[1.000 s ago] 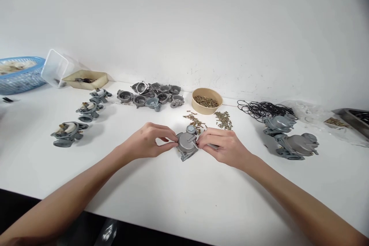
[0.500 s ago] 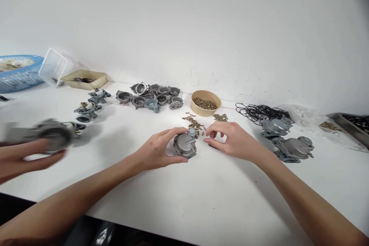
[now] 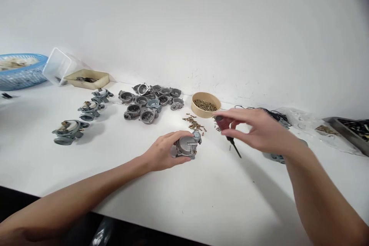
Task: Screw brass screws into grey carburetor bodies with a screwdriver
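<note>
A worker's left hand (image 3: 163, 150) steadies a gray metal housing (image 3: 186, 147) at the middle of a white surface (image 3: 161, 196), between its front and back edges, while the right hand (image 3: 259, 127) grips a dark-handled screwdriver (image 3: 230, 138) just beside it, toward the right edge. The left forearm slants in low from the front edge, the hand curved sideways around the housing, fingers along its back and thumb along its front. The right forearm climbs from the near right, the wrist bent so that the hand points toward the left edge, raised over the surface, thumb and fingers closed on the handle. The screwdriver's long axis tilts steeply: handle end up and toward the back left, blade down toward the front edge and slightly right; whether its tip touches the surface cannot be told. The housing lies with its domed cover up, its round cap toward the back right; its left end is partly hidden by the hand. Behind it are scattered loose brass-colored screws (image 3: 194, 123), with a tan bowl (image 3: 206, 113) of more near the back edge and open gray castings (image 3: 147, 116) to its left.
</note>
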The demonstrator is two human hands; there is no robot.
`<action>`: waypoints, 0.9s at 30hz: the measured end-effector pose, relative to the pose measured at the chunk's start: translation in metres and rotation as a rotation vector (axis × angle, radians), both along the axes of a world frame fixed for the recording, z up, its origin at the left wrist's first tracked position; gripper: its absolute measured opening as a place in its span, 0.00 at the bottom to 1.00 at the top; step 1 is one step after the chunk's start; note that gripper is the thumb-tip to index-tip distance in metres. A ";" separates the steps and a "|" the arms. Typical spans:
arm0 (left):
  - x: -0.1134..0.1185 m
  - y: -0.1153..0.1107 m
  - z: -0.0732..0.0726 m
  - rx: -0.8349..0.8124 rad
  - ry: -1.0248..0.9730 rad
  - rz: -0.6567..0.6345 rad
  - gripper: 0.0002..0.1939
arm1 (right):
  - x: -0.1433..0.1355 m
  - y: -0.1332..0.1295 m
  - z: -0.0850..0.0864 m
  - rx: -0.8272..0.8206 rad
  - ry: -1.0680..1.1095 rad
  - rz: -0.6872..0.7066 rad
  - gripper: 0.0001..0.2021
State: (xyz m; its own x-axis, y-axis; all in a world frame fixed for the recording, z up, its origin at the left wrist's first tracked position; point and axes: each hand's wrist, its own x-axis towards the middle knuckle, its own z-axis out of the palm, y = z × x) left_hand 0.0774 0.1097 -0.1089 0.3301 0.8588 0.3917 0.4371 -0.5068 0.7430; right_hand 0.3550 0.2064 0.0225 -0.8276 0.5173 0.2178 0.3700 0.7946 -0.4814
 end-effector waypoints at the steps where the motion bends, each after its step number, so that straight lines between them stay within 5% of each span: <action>1: 0.000 0.001 0.000 -0.005 -0.018 -0.009 0.30 | -0.002 -0.004 0.011 0.044 0.131 0.002 0.20; 4: -0.001 0.003 -0.002 -0.028 -0.062 -0.030 0.31 | -0.019 -0.015 0.030 0.135 0.553 0.060 0.24; 7: -0.004 0.005 -0.004 -0.037 -0.086 -0.049 0.31 | -0.040 -0.019 0.024 0.107 0.790 0.121 0.25; 13: -0.006 0.007 -0.009 0.018 -0.117 -0.152 0.34 | -0.051 -0.010 -0.003 0.022 0.744 0.173 0.22; 27: -0.005 0.006 -0.009 0.018 -0.086 -0.144 0.30 | -0.057 -0.012 -0.012 -0.093 0.707 0.204 0.18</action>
